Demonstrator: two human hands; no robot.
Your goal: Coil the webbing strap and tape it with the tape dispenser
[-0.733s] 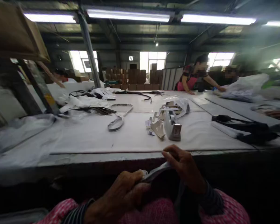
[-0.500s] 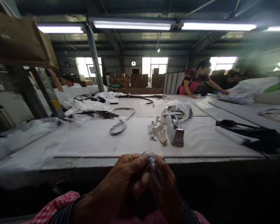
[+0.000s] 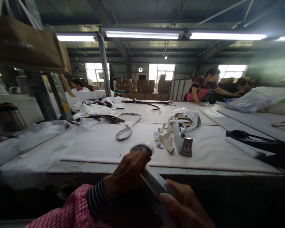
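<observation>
My left hand (image 3: 127,172) is closed round the looped end of a pale grey strap (image 3: 150,179), just below the near edge of the white work table (image 3: 97,145). The strap runs down and to the right into my right hand (image 3: 184,207), whose fingers are closed on its lower part. A pink checked sleeve with a striped cuff covers my left arm. Both hands hang in front of the table, not resting on it.
On the table lie a looped grey strap (image 3: 127,129), a white tape dispenser (image 3: 184,142), card scraps (image 3: 167,141), a plastic bag (image 3: 188,114) and dark straps (image 3: 251,139). A metal flask (image 3: 10,118) stands at left. Other people work at the far end; boxes are stacked behind.
My hands, which were pressed together on the strap, have drawn apart: the left rose toward the table edge, the right dropped low to the right. The view tilted up.
</observation>
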